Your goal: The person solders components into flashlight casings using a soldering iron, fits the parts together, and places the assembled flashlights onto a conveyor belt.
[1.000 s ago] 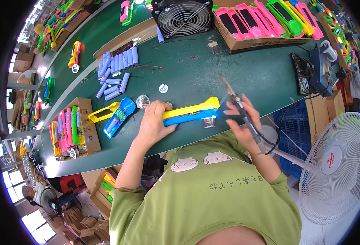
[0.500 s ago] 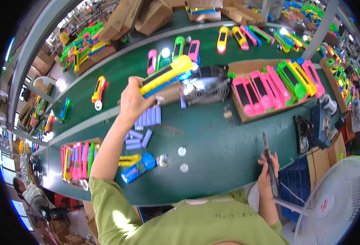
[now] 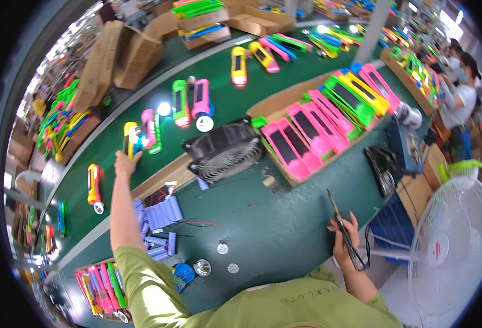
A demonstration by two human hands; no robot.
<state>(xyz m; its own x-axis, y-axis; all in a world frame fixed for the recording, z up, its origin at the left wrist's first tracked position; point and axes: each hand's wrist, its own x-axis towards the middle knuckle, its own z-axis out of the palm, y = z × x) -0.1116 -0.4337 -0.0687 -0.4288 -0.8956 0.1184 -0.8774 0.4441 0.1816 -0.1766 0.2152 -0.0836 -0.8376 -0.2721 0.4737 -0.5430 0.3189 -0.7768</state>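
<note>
My left hand (image 3: 126, 163) reaches over the far belt, its fingers at the near end of a yellow and blue flashlight (image 3: 130, 136) with a dark panel on top. My right hand (image 3: 346, 240) holds a soldering iron (image 3: 343, 228), its tip toward the far side above the bench. Near my left forearm lie several purple battery cells (image 3: 164, 213) with thin wires. A blue flashlight part (image 3: 183, 275) with a shiny reflector (image 3: 202, 267) lies close to my left sleeve, partly hidden. Two small round discs, one of them a pale disc (image 3: 233, 268), rest on the green bench (image 3: 273, 229).
A cardboard box (image 3: 293, 179) of pink, green and yellow flashlight shells stands beyond the bench middle, beside a black fan (image 3: 224, 150). Other flashlights, such as a green one (image 3: 180, 104), lie on the belt. A white fan (image 3: 443, 246) stands at right; a filled box (image 3: 101, 290) sits lower left.
My left hand has carried the yellow and blue flashlight left and down to the belt. The view has swung right. My right hand still holds the soldering iron.
</note>
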